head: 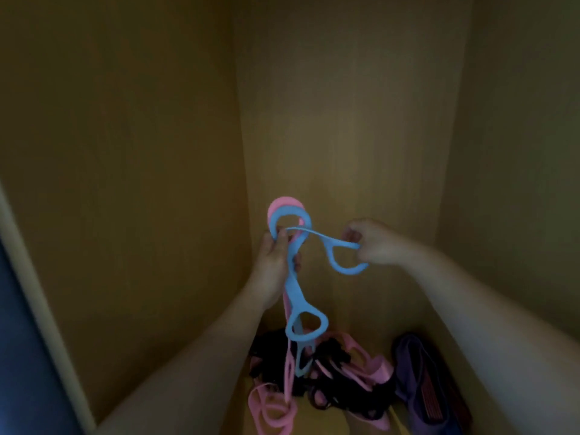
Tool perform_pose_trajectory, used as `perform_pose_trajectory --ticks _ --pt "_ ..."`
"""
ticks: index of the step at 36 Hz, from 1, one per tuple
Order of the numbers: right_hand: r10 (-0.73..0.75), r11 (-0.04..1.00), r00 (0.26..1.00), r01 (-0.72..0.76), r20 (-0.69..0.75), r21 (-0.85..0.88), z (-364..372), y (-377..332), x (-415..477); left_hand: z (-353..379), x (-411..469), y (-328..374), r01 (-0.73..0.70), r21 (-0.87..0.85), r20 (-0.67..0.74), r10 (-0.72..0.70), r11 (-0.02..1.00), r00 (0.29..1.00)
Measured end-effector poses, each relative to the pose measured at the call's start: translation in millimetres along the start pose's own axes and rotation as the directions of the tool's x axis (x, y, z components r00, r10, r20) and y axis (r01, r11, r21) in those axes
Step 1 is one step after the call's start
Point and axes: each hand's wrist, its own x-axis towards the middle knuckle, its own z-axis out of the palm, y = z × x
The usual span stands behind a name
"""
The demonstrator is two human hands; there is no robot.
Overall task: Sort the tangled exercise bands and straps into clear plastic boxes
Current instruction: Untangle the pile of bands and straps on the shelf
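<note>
I hold up a blue exercise band (295,293) with loop handles inside a dim wooden cupboard. My left hand (274,265) grips its upper part, together with a pink band (284,204) whose loop shows behind the blue one. My right hand (375,243) pinches another blue loop handle (343,257), pulled out to the right by a thin stretched strip. The blue and pink bands hang down into a tangled pile (326,375) of pink and black bands and straps on the cupboard floor.
A purple band or pouch (414,368) lies right of the pile, beside something dark red. Wooden cupboard walls (141,183) close in on the left, back and right. A pale door edge (37,293) runs along the far left. No plastic boxes are in view.
</note>
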Motion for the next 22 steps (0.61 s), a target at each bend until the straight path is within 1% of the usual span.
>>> perform_pose_trajectory --ticks 2,4,5,6,7,8,10,11,12,13,14,15,17,18,19,22 --pt "0.016 0.998 1.000 -0.016 -0.013 0.056 -3.4 12.7 -2.1 -6.8 3.4 -0.7 0.013 -0.015 -0.017 -0.013 1.000 1.000" --pt "-0.007 0.975 0.999 0.016 -0.041 0.221 -8.8 16.5 -6.7 -12.0 3.7 -1.7 0.019 -0.025 0.011 -0.018 1.000 1.000" --pt "-0.019 0.937 0.998 0.041 -0.068 0.347 -11.9 15.8 -9.4 -13.1 1.8 -0.8 0.023 -0.034 0.024 -0.022 0.999 0.999" --pt "-0.013 0.874 0.994 0.063 -0.106 0.481 -15.0 14.2 -11.3 -14.5 1.5 -1.0 0.024 -0.049 0.029 -0.023 0.998 0.999" --pt "0.009 0.795 0.988 0.085 -0.152 0.600 -18.4 12.4 -12.7 -15.1 1.3 -1.4 0.026 -0.064 0.036 -0.024 0.998 0.999" --pt "0.038 0.720 0.978 0.116 -0.205 0.684 -22.4 11.2 -13.4 -14.6 0.7 -0.8 0.034 -0.069 0.050 -0.030 0.997 0.998" --pt "0.067 0.621 0.947 0.206 -0.313 0.756 -31.3 6.6 -13.6 -14.8 2.0 -0.9 0.046 -0.075 0.052 -0.042 0.996 0.998" --pt "0.055 0.583 0.935 0.254 -0.349 0.772 -36.0 3.2 -14.0 -15.0 3.9 -1.4 0.079 -0.103 0.026 -0.076 0.992 0.997" --pt "0.031 0.548 0.933 0.285 -0.360 0.787 -40.0 -0.1 -14.2 -15.6 5.6 -1.6 0.122 -0.151 -0.001 -0.124 0.981 0.992" --pt "-0.012 0.536 0.938 0.299 -0.347 0.790 -43.8 -5.0 -15.5 -16.6 7.4 -2.2 0.149 -0.182 -0.015 -0.154 0.972 0.988" --pt "-0.072 0.565 0.946 0.300 -0.316 0.769 -46.8 -9.3 -16.3 -17.2 8.4 -2.8 0.161 -0.187 -0.021 -0.168 0.969 0.986" --pt "-0.140 0.629 0.953 0.294 -0.268 0.720 -48.5 -14.8 -17.0 -16.2 8.4 -3.2 0.165 -0.156 -0.021 -0.170 0.974 0.985" --pt "-0.250 0.775 0.954 0.298 -0.163 0.558 -46.5 -29.3 -15.4 -12.7 8.2 -4.9 0.128 -0.080 -0.015 -0.129 0.989 0.992" --pt "-0.278 0.817 0.951 0.308 -0.135 0.488 -43.0 -37.9 -13.0 -8.8 6.4 -4.0 0.106 -0.048 -0.007 -0.106 0.993 0.994" --pt "-0.285 0.831 0.950 0.311 -0.128 0.461 -38.7 -45.9 -9.8 -4.6 4.3 -2.1 0.083 -0.033 0.008 -0.083 0.996 0.997" --pt "-0.278 0.811 0.951 0.309 -0.137 0.497 -25.7 -58.9 1.2 6.9 -5.3 4.6 0.030 -0.069 0.130 -0.021 0.997 0.991"
